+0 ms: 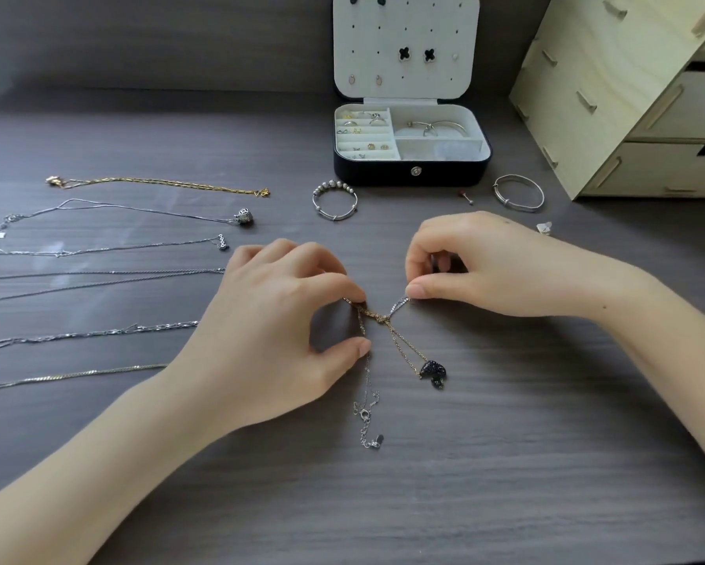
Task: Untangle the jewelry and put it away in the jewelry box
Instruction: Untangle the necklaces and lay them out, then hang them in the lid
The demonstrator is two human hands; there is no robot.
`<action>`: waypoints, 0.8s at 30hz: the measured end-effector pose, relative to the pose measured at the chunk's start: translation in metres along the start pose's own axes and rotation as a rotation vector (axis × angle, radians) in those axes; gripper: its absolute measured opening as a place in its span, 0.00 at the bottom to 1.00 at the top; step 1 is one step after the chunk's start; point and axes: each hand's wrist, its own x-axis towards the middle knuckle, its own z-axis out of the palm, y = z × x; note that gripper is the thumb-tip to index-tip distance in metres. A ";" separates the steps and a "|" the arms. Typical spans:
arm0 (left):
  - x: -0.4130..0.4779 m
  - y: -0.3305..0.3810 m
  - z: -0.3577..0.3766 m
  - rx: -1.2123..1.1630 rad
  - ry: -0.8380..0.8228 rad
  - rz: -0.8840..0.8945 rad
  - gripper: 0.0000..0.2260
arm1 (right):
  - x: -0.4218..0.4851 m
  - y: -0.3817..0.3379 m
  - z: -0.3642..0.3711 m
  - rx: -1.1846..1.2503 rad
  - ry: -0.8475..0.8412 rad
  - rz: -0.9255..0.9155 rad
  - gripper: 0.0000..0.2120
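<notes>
A knot of tangled chains [380,318] lies mid-table between my hands. My left hand [277,324] pinches the chains at the knot's left side with finger and thumb. My right hand [485,267] pinches a silver strand at its right side. A gold chain runs from the knot to a black sparkly pendant [433,373]. A silver chain with a clasp [367,413] trails toward me. The open jewelry box [412,173] stands at the back, with rings and hoops in its tray and stud earrings on its lid.
Several straightened necklaces lie in rows on the left, among them a gold chain [159,184] and a silver one with a bead pendant [242,216]. Two silver bangles [334,199] [518,192] and a small stud [467,197] lie before the box. A wooden drawer unit [628,95] stands back right.
</notes>
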 end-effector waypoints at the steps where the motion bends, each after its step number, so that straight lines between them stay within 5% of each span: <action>1: 0.000 0.000 0.000 -0.002 -0.002 -0.002 0.17 | -0.002 0.001 0.000 0.013 0.018 0.001 0.05; 12: -0.001 0.001 0.001 0.091 -0.003 0.057 0.13 | 0.003 0.010 0.009 -0.313 0.341 0.031 0.05; 19: 0.000 0.000 0.002 0.105 0.034 0.078 0.13 | -0.008 -0.009 0.005 -0.190 0.497 -0.041 0.08; 24: 0.000 0.001 0.003 0.088 0.040 0.142 0.11 | -0.036 -0.036 0.006 -0.028 0.390 -0.117 0.10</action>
